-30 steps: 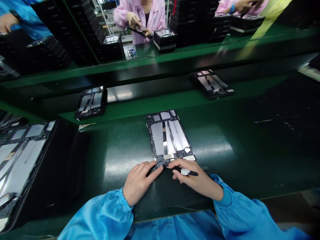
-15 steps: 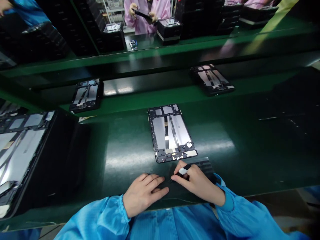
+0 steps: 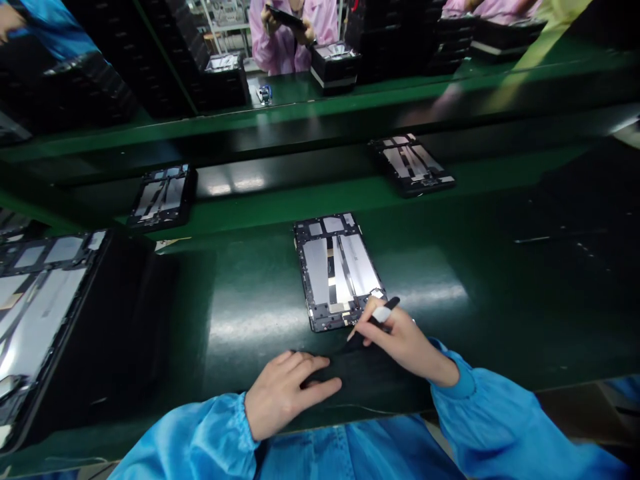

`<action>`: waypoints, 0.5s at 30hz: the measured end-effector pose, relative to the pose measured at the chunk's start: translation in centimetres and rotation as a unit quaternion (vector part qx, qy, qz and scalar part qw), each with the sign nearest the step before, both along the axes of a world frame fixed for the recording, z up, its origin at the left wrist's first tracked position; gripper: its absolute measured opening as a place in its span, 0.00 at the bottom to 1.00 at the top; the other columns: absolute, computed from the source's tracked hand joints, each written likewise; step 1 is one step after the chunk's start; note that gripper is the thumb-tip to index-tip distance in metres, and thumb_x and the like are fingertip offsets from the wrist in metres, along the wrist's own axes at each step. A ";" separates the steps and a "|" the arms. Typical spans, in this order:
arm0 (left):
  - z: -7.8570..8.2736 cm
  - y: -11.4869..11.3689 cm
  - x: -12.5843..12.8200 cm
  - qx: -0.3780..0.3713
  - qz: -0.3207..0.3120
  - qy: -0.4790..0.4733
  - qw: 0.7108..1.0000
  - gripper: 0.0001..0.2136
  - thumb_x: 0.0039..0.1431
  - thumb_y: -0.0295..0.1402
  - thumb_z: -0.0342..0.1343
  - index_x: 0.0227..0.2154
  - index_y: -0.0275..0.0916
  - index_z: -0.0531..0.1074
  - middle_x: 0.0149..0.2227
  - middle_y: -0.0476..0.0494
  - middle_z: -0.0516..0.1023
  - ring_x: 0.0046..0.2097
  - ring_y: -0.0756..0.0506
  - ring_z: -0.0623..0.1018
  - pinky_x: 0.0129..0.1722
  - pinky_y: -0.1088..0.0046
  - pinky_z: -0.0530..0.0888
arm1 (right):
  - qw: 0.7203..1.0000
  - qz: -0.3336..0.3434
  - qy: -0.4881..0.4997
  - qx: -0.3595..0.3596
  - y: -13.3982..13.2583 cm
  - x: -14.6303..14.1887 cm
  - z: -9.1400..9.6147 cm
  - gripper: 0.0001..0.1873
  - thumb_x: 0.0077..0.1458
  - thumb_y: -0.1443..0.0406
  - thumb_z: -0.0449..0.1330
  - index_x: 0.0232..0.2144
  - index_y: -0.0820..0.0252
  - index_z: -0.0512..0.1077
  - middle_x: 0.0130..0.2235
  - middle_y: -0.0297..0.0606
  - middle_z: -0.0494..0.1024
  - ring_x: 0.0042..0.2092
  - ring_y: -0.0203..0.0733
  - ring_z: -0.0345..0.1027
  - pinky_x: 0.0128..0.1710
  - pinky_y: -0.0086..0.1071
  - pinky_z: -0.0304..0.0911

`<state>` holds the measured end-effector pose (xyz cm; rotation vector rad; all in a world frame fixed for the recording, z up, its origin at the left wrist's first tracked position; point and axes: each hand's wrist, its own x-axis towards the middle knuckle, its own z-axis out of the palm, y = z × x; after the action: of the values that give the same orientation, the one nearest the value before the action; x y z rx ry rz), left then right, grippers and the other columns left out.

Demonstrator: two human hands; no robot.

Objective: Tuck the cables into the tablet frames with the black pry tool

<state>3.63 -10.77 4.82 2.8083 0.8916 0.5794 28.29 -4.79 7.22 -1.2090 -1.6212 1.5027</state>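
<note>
An opened tablet [image 3: 345, 267] lies on the green bench, its silver battery area and dark ribbon cables facing up. My right hand [image 3: 395, 337] is closed around black tweezers [image 3: 385, 311] with a white band. Their tips point down and left, just below the tablet's lower edge. A small dark piece [image 3: 354, 343] shows near the tips; its kind is unclear. Left of it, my left hand [image 3: 293, 390] rests on the bench with fingers apart, holding nothing.
At the left stands a tall black stack of trays [image 3: 45, 287] topped by another opened tablet. Two more tablets in black trays, one left [image 3: 163, 193] and one right [image 3: 413, 163], sit farther back. Beyond the raised green ledge [image 3: 280, 113], a person in pink holds a dark panel.
My right hand has moved up and slightly right with the tweezers, now overlapping the tablet's lower right corner. The dark film sheet beside it no longer shows. My left hand has barely moved.
</note>
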 end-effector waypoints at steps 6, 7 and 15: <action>0.1 3.1 -0.2 0.037 0.077 -0.045 0.995 0.11 0.69 0.27 0.48 0.49 0.38 0.71 0.46 0.42 0.78 0.43 0.47 0.75 0.41 0.71 0.73 | 0.996 0.052 -0.009 -0.069 4.6 -1.5 1.0 0.11 0.56 0.58 0.61 0.29 0.58 0.65 0.22 0.31 0.75 0.28 0.42 0.77 0.21 0.28 0.69; 0.0 3.4 -0.2 0.042 0.080 -0.044 0.995 0.10 0.69 0.27 0.48 0.49 0.38 0.71 0.45 0.43 0.78 0.43 0.47 0.75 0.41 0.71 0.73 | 0.995 0.057 -0.012 -0.080 4.9 -1.9 0.9 0.12 0.55 0.58 0.61 0.29 0.58 0.65 0.22 0.31 0.75 0.27 0.42 0.77 0.20 0.27 0.68; -0.9 3.3 -0.4 0.045 0.079 -0.043 0.995 0.10 0.68 0.26 0.50 0.49 0.36 0.71 0.46 0.42 0.78 0.44 0.47 0.75 0.42 0.71 0.73 | 0.992 0.059 -0.033 -0.106 5.2 -2.4 0.5 0.15 0.53 0.55 0.63 0.29 0.59 0.66 0.21 0.32 0.76 0.25 0.40 0.76 0.19 0.26 0.68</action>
<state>3.25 -7.43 3.96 2.7827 1.1043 0.7729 25.85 0.40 7.75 -1.3074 -1.6332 1.7624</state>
